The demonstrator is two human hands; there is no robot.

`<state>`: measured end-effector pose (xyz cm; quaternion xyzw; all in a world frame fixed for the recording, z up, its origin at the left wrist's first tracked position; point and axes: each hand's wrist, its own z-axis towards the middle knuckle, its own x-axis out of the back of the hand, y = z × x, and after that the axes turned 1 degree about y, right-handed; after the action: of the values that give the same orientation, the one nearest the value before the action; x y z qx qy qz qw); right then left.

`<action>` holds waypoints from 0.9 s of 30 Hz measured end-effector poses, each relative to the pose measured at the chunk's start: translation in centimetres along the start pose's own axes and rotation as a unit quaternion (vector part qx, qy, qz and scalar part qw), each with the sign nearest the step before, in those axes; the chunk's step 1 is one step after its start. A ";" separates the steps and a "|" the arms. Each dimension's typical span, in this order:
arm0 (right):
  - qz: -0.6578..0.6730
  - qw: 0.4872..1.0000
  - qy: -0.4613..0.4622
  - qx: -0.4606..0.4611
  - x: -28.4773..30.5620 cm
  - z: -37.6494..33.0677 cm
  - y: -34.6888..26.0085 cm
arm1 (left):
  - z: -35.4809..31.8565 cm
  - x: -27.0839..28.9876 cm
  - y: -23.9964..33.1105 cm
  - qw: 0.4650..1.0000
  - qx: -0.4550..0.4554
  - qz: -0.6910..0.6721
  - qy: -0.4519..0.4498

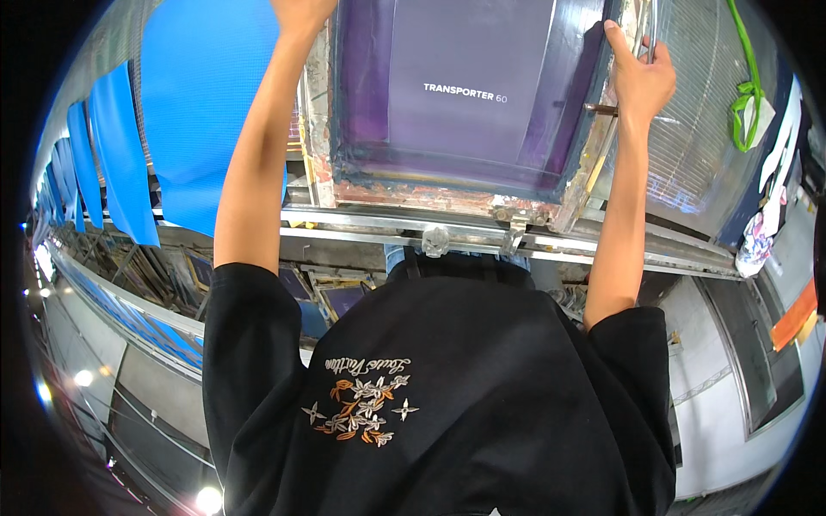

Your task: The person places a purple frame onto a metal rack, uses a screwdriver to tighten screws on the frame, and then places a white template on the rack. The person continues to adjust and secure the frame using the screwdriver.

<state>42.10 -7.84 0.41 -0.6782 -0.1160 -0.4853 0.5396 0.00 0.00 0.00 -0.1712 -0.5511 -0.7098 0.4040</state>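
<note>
1. Left hand: fingers cut off by the upper border. Cannot tell how far open they are or what they have hold of; the visible part sits by the upper left side of the frame.
2. Right hand: thumb and bent fingers part-closed about the right side bar of the screen frame, thumb on the frame side. Fingertips partly hidden, near an upright metal rod.
3. Frame location: between the two hands, extending nearer the body than the fingers; far end out of view.
4. Edges: near bar of the frame lies beside a metal rail, nearer the body than both hands. A metal clamp stands at this bar. The torso is close behind the rail.
5. Room: right of the right fingers, gridded table shows bare out to a green strap. Left of the left hand, blue sheets lie close, leaving little bare surface.
6. Materials: frame bars worn, paint-crusted; purple panel smooth, slightly glossy, roughly rectangular, with pale lettering. Blue sheets finely textured, edges curved by the lens.
7. Below the rail, stacked items in shadow; hard to make out.
</note>
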 end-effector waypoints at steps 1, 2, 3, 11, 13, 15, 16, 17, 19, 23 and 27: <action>0.003 1.000 0.004 0.003 0.1 0.1 -0.4 | 0.1 0.7 1.7 0.996 0.070 -0.042 -0.030; 0.007 1.000 0.008 0.005 0.2 0.1 -0.7 | 0.3 0.9 2.5 0.985 0.138 -0.083 -0.061; -0.002 1.000 0.009 0.003 0.5 0.0 -0.5 | 0.2 0.5 2.7 0.986 0.131 -0.079 -0.064; 0.006 0.999 0.030 0.015 1.9 -1.5 -4.1 | 0.4 -0.9 0.8 0.998 0.020 -0.064 -0.018; 0.003 0.999 0.032 0.021 1.5 -1.6 -4.2 | 0.2 -0.3 0.8 0.998 0.018 -0.053 -0.017; 0.005 0.999 0.036 0.031 1.5 -1.8 -4.6 | 0.1 -0.1 1.1 0.998 0.031 -0.060 -0.018; 0.009 0.999 0.034 0.032 1.6 -1.8 -4.5 | 0.0 -0.2 1.4 0.996 0.044 -0.072 -0.020; 0.013 0.999 0.031 0.032 1.6 -1.7 -4.4 | 0.0 -0.2 1.6 0.995 0.058 -0.084 -0.021; 0.024 0.999 0.027 0.032 1.6 -1.6 -4.3 | 0.1 0.0 1.7 0.995 0.053 -0.077 -0.028; 0.037 0.999 0.025 0.029 1.7 -1.6 -4.5 | 0.3 0.2 1.8 0.997 0.033 -0.054 -0.034; 0.031 0.999 0.026 0.018 1.6 -1.6 -4.4 | 0.3 0.3 1.8 0.997 0.034 -0.063 -0.039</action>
<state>39.06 -8.09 4.27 -0.6584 -0.0896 -0.4840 0.5694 1.15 0.06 1.47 -0.1503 -0.5996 -0.7075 0.3425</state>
